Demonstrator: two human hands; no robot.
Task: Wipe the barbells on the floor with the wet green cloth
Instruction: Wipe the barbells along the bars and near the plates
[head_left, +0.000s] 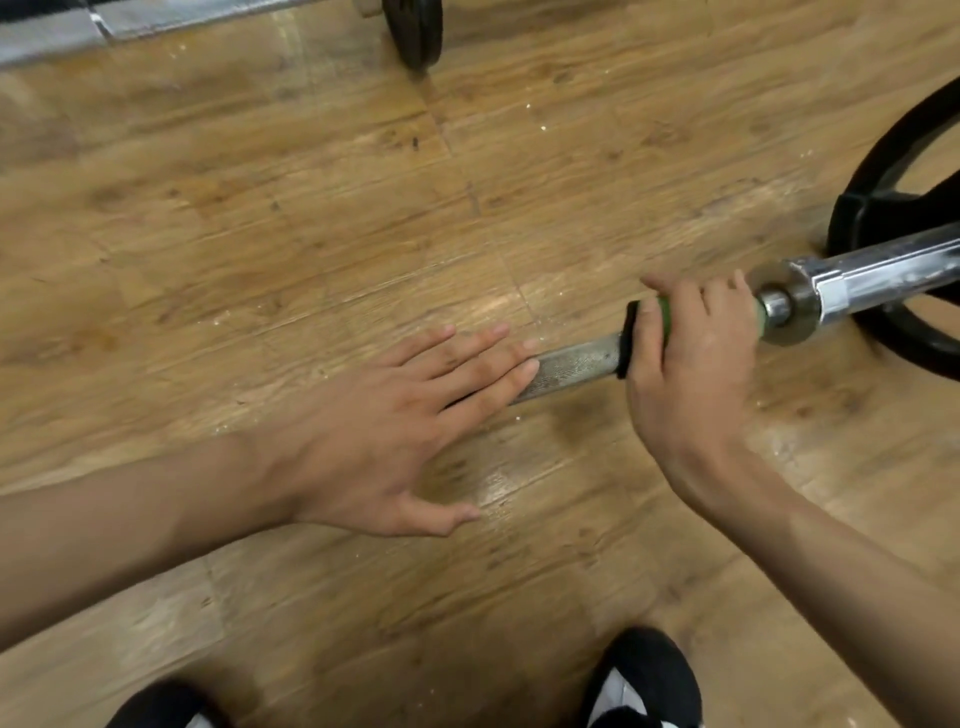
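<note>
Wooden floor (260, 234), barbell (576, 364), weight plate (867, 213)

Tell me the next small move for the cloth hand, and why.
Probably slide the right hand leftward: it grips the green cloth round the barbell beside the collar, and bare knurled metal runs on to the left hand, resting flat on it.
</note>
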